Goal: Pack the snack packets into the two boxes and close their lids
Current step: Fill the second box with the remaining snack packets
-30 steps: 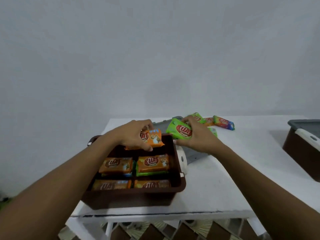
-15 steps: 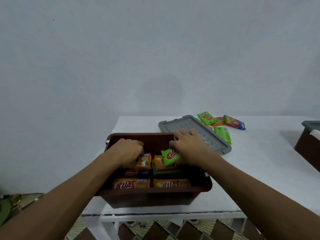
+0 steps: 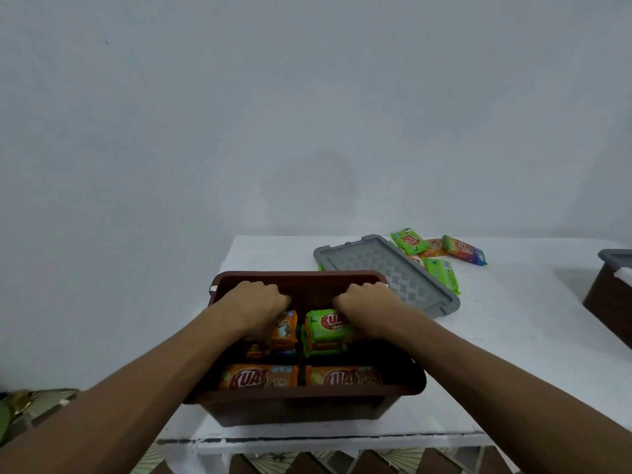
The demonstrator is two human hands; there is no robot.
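Both our hands are down in the brown box (image 3: 307, 401) at the front left of the bench (image 3: 513, 343): the left grip (image 3: 256, 302) is curled round an orange packet (image 3: 285, 328), the right grip (image 3: 369, 306) is curled over a green packet (image 3: 325, 328) atop the rear stacks. The wrappers are glossy, slippery film, pillow-shaped, so one could slide askew or sit proud of the rim, and then the rigid, lattice-patterned grey lid (image 3: 386, 268) behind the box might not seat. A few loose packets (image 3: 439, 273) wait near the back edge; the second box (image 3: 607, 295) sits at the right edge
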